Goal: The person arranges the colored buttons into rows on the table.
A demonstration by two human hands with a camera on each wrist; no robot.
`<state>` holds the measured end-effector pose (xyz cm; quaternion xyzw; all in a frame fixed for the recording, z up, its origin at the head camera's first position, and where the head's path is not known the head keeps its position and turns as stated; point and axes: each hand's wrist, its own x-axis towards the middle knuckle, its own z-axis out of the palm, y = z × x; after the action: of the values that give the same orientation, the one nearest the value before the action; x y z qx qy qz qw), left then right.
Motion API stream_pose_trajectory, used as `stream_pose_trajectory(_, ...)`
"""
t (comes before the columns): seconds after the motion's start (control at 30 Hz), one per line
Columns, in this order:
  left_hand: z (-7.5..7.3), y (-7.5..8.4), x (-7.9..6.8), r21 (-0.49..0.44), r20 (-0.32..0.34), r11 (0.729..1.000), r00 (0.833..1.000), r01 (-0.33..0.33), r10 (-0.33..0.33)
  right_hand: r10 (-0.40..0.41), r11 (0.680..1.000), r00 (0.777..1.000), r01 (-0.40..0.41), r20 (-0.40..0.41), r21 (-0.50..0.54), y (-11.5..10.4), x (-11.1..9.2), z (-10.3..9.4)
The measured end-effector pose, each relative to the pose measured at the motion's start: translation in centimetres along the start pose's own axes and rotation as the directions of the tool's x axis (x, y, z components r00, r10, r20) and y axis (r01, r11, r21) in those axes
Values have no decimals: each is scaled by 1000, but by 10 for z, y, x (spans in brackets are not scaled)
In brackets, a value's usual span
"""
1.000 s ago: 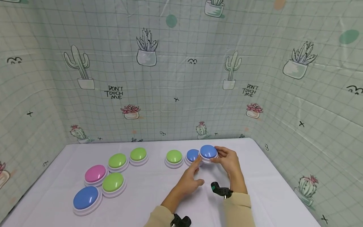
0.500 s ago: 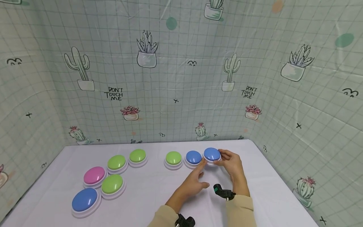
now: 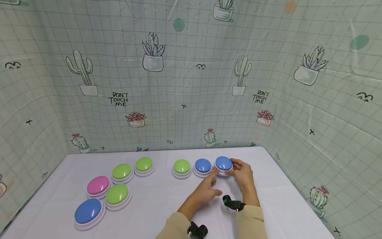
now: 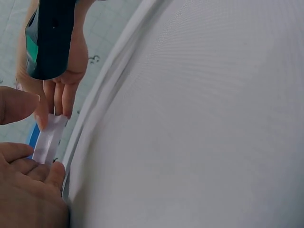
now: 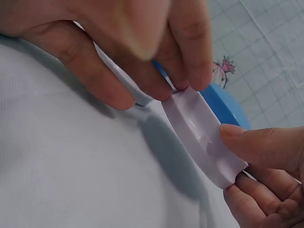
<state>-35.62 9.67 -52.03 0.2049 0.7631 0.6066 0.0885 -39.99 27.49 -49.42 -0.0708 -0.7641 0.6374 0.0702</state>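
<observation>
pinching blue button (image 3: 223, 163) btwn thumb & fingers of r hand (image 3: 244, 174), touching its side w/ straight-fingered l hand (image 3: 204, 190), near 2nd blue button (image 3: 203, 165).

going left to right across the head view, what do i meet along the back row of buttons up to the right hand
First green button → second green button → third green button → blue button → held blue button → right hand.

Smooth buttons (image 3: 223, 162) (glossy plastic)
</observation>
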Motion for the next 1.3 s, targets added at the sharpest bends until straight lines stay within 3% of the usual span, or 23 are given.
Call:
stream_pose_trajectory(0.47,5,-1,10,-98,6,994,999,53,-52,17,1000,999,-18,-38,-19,12,4,8)
stream_pose_trajectory(0.97,4,4,6,-60,29,998,999,23,-21,0,999,999,-2,-49,-45,12,4,8)
stream_pose_trajectory(1.3,6,4,5,-42,36,998,998,50,-48,23,999,998,-25,-52,-46,13,3,5)
